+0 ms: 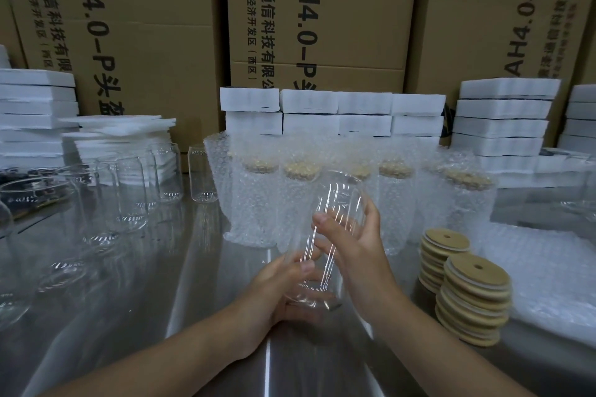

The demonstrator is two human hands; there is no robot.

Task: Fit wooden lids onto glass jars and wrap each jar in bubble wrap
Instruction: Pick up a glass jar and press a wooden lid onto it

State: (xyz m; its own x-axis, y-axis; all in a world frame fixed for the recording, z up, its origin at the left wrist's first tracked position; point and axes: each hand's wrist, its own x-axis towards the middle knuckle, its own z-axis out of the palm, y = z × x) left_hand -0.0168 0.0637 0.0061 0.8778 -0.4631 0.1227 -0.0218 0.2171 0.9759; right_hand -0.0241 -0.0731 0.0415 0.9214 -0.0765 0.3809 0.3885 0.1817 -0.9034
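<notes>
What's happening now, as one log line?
jar: held, no lid | left hand: grips base | right hand: grips upper part | lids: stacked right | wrapped jars: behind

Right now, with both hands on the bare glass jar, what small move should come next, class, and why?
Probably the right hand lets go and reaches for the nearer lid stack beside it. The jar, held tilted by the left hand near its base and the right hand higher up, has no lid yet, while the wrapped jars behind already carry theirs.
</notes>
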